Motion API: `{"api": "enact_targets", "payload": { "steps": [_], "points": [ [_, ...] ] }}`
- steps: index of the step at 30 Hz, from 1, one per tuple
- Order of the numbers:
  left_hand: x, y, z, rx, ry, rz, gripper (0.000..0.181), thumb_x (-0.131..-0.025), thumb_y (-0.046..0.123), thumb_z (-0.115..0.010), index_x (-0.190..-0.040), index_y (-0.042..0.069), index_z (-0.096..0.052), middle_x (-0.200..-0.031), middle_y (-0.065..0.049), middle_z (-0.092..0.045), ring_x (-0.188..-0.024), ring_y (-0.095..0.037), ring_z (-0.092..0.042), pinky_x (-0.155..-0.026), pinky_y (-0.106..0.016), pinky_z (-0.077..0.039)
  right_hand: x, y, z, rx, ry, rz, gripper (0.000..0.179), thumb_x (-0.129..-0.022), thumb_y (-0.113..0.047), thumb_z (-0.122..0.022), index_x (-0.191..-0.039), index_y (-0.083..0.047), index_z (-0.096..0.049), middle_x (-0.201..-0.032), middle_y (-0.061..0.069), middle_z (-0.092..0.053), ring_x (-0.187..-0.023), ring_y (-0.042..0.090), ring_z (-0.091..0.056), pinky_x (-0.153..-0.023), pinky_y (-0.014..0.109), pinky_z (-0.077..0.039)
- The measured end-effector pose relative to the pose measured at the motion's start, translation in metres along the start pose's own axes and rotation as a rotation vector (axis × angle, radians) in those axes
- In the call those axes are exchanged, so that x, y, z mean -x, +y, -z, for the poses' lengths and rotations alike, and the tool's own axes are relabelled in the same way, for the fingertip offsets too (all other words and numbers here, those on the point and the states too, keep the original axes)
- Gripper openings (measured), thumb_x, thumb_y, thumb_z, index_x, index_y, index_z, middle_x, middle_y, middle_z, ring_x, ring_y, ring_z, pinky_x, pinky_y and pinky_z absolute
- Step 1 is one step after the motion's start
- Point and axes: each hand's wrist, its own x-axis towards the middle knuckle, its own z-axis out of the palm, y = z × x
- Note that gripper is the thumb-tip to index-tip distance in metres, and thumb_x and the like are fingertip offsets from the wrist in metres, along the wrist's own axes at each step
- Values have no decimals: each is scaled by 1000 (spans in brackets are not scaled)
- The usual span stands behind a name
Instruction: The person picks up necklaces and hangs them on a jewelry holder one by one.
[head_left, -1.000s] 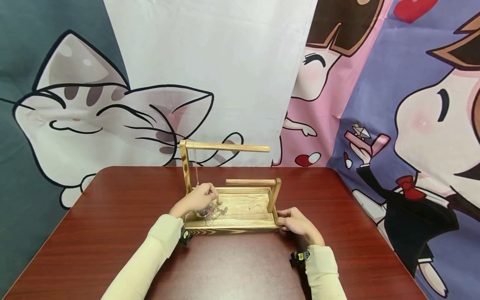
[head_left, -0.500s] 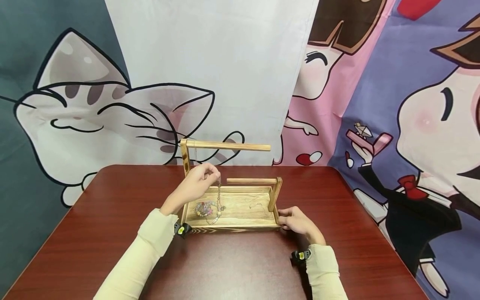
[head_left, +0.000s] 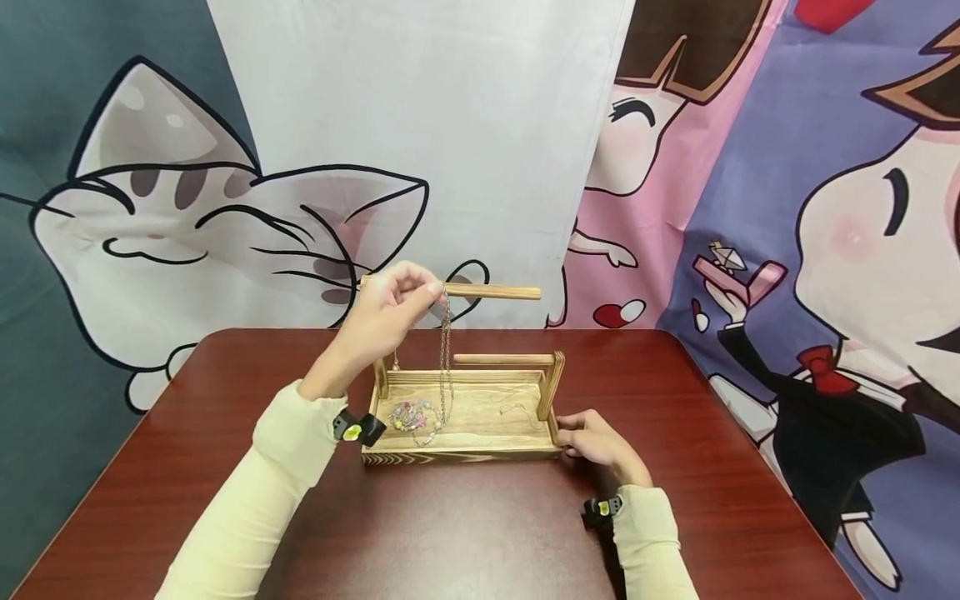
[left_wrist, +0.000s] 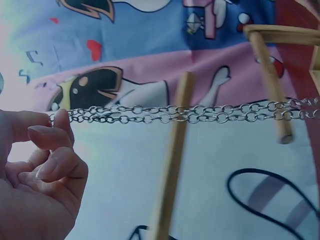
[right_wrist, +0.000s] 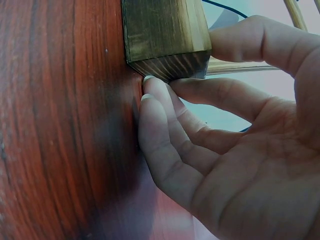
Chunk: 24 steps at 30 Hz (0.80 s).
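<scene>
1. The left hand point(head_left: 386, 312) has its grip pinched on a silver chain point(head_left: 446, 350); its fingertips cover the topmost links.
2. The chain hangs doubled over the wooden tray point(head_left: 465, 457); whether its lower end is separate from the beaded jewellery point(head_left: 411, 415) in the tray is hard to tell.
3. The right hand point(head_left: 592, 437) has its grip pinched on the tray's right end, covering part of that corner.
4. The left hand and forearm hide most of the left upright point(head_left: 381, 379) and part of the upper bar point(head_left: 495, 292).
5. A thin chain point(head_left: 517, 408) lies faintly at the tray's right.
6. The table point(head_left: 480, 533) is glossy red-brown wood, its near edge cut off.
7. Behind it hangs a cartoon-printed cloth point(head_left: 480, 125), cropped at the top and sides.
</scene>
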Motion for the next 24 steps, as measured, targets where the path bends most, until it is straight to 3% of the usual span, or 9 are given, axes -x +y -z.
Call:
{"api": "enact_targets", "payload": {
  "steps": [4,9,13,18,24],
  "points": [
    [-10,16,6,7,-2,-29,17,-91,20,-55,-93,3,-59,-71,-5,-57,-48,-7,-33,-41,-22,-25,-1,2,-1,1,13,-9,43,-78,-4,-57,-118,12,-55,-123,22,-52,-69,8,-56,-63,24,-49],
    [-20,27,15,-18,-50,17,16,-91,18,-56,-91,2,-60,-61,-4,-50,-48,-10,-36,-41,-22,-28,1,1,-3,-5,13,-11,46,-77,-4,-58,-119,14,-52,-121,23,-54,-70,8,-57,-63,26,-51],
    [-27,31,22,-109,-68,49,16,-89,21,-58,-88,6,-63,-59,-3,-48,-49,-9,-36,-42,-22,-28,2,0,-2,-18,2,-2,47,-77,-3,-58,-120,16,-50,-116,25,-55,-69,10,-56,-63,28,-51],
    [-34,31,27,-194,-93,91,17,-89,22,-57,-89,6,-63,-68,-4,-58,-51,-9,-38,-44,-22,-29,1,0,-1,-8,14,3,47,-77,-3,-57,-120,15,-50,-118,24,-55,-68,9,-56,-62,26,-50],
    [-36,17,29,-241,-132,145,16,-88,18,-57,-85,3,-64,-70,-8,-59,-48,-7,-38,-41,-21,-28,0,1,-2,-8,28,-1,47,-75,-2,-58,-119,14,-52,-117,22,-56,-68,8,-57,-61,25,-50]
  ]
}}
